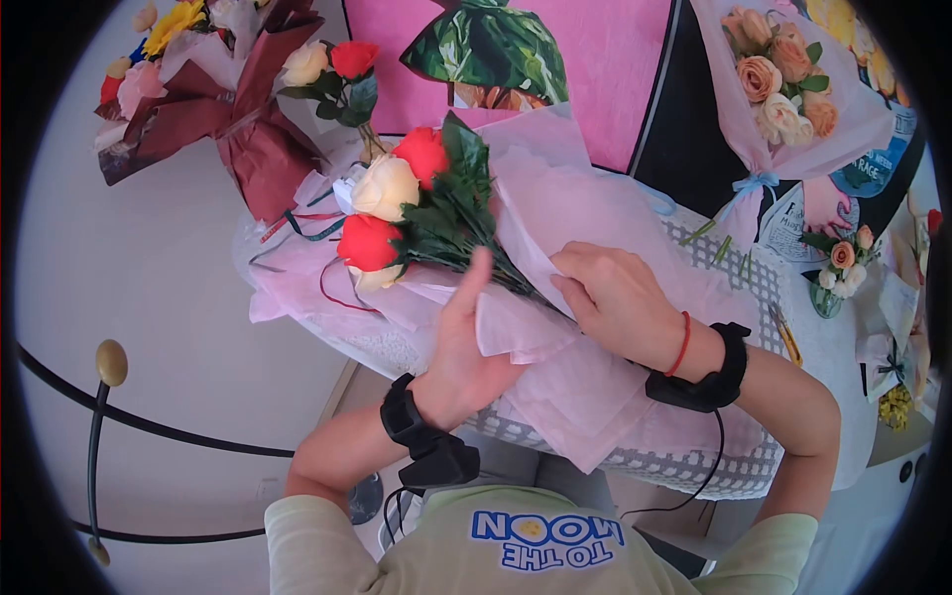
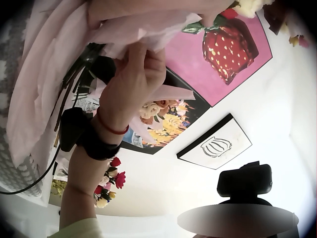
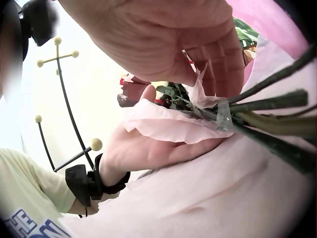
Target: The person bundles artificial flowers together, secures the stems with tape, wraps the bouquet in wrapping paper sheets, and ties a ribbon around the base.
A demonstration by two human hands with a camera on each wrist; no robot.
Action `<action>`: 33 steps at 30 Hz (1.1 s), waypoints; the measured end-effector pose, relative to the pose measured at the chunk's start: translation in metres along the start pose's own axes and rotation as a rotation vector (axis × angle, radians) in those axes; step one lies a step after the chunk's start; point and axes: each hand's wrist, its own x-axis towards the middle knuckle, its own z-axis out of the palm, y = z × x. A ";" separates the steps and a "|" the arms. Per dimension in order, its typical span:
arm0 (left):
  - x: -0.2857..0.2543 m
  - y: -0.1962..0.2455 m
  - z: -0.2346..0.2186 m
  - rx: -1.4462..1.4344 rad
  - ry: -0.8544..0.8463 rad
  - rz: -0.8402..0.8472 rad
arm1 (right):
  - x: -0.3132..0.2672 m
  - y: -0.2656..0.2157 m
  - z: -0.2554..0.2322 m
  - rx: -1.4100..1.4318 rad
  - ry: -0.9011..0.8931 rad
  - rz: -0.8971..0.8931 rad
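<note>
A bunch of red and cream roses (image 1: 385,188) with dark green leaves lies on pale pink wrapping paper (image 1: 615,193). My left hand (image 1: 461,352) is under the near fold of paper, its thumb raised beside the stems; in the right wrist view its fingers (image 3: 185,152) stretch out straight beneath the paper. My right hand (image 1: 617,302) bends over the stems from the other side and pinches the paper between thumb and fingers, as the left wrist view shows. Clear tape (image 3: 224,116) binds the green stems (image 3: 270,102), which stick out past the paper.
A maroon-wrapped bouquet (image 1: 263,149) stands at the far left, near two loose roses (image 1: 354,61). Peach roses in pink paper (image 1: 778,74) lie at the far right. Orange-handled scissors (image 1: 786,337) and a small glass vase (image 1: 825,297) are on the right of the patterned tablecloth (image 1: 729,471).
</note>
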 end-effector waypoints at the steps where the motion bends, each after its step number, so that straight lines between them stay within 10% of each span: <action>1: 0.002 -0.001 -0.003 0.036 0.050 -0.022 | 0.001 -0.001 0.000 0.039 0.013 -0.007; 23: 0.022 -0.010 0.020 0.646 0.257 0.234 | 0.007 -0.010 -0.014 0.339 0.224 0.050; 33: 0.047 0.011 0.051 0.787 0.098 0.431 | 0.017 -0.017 -0.022 0.456 0.484 -0.002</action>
